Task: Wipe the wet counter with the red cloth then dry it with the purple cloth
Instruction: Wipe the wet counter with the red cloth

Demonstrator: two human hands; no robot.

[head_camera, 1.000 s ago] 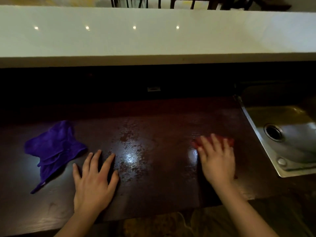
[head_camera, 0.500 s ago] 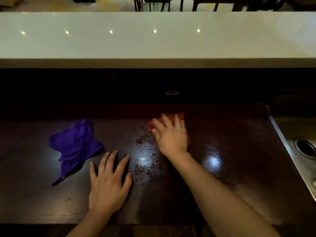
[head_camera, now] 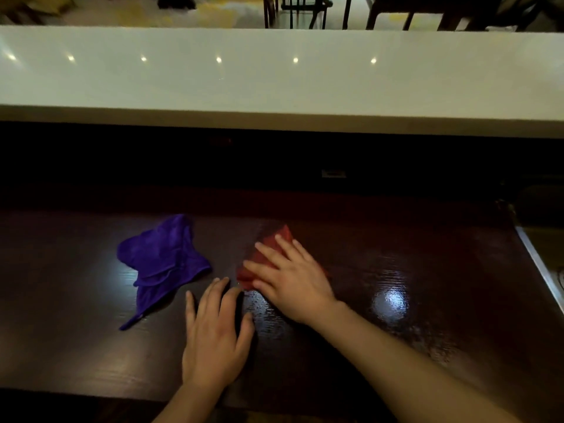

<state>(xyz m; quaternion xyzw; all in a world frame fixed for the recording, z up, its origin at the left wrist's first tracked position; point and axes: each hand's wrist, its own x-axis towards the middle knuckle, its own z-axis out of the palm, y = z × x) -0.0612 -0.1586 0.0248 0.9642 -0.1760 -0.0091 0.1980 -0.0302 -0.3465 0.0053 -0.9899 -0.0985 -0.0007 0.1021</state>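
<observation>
My right hand (head_camera: 293, 279) presses flat on the red cloth (head_camera: 268, 251), which lies on the dark wooden counter (head_camera: 412, 261) near its middle; only the cloth's far and left edges show past my fingers. Flat on the counter just left of it rests my left hand (head_camera: 213, 337), fingers spread, holding nothing. The purple cloth (head_camera: 161, 261) lies crumpled to the left, untouched, a thin tail trailing toward the front edge. Wet sheen glints on the counter right of my right hand.
A raised white ledge (head_camera: 274, 80) runs across the back above the counter. The steel sink's rim (head_camera: 540, 264) shows at the far right edge. Chair and table legs (head_camera: 305, 13) stand beyond the ledge.
My right hand has slid the red cloth leftward across the counter, from near the sink to beside my left hand. The left hand and purple cloth stay in place.
</observation>
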